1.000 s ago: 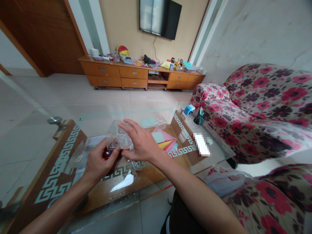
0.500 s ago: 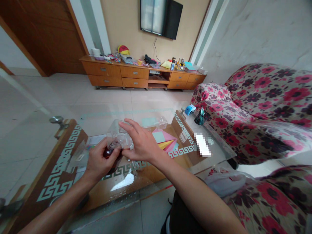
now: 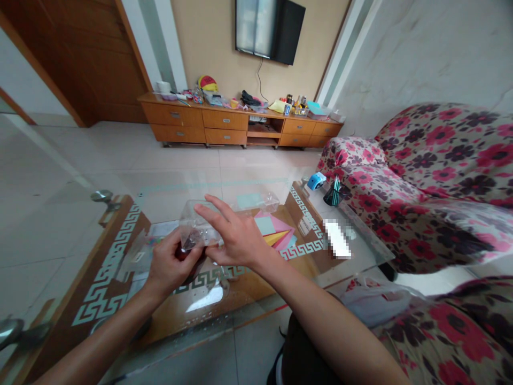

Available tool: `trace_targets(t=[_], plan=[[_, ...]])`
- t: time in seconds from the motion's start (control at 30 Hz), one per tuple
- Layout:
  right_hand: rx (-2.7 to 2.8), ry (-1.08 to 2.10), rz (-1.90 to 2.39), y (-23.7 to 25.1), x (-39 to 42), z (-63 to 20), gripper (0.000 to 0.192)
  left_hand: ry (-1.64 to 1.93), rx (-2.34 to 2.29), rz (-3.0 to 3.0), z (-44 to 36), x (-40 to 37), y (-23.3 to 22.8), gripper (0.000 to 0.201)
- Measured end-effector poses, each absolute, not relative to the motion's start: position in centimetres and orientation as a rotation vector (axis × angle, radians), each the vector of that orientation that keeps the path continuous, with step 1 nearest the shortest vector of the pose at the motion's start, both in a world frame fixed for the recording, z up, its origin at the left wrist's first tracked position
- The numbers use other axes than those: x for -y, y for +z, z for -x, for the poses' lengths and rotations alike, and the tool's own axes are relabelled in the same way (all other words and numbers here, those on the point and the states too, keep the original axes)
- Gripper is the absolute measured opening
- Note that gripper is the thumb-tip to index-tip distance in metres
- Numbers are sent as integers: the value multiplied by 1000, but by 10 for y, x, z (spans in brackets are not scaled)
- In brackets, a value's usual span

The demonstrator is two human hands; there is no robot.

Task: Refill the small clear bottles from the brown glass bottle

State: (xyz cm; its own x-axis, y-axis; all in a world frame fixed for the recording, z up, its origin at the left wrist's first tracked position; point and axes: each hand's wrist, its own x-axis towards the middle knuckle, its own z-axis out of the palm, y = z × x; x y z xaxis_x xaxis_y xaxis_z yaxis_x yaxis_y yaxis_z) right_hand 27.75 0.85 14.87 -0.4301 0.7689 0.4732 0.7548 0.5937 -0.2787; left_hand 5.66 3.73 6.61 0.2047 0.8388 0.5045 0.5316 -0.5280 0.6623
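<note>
Both my forearms reach forward over the glass table, hands close together above its middle. My left hand is curled, its fingers closed on a small dark red thing at the near end of a clear plastic box; what the red thing is I cannot tell. My right hand rests on the box's right side with the fingers spread and straight, the thumb low against it. The box is held just above the tabletop, apparently empty. Behind it lies a second clear tray, and beside that coloured paper sheets. Further right, a dark pen cup holds green sticks.
</note>
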Motion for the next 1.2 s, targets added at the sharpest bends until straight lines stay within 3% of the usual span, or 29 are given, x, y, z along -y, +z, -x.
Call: trace_targets(t=[0.17,1.2], plan=[[2281,16,1215,150,-8,-278,96,1239,-1299,-2145,-57,-36,67,19],[2433,-90,1073,155,-11,-283,91,1252,-1272,-2147,-53,-39,62,32]])
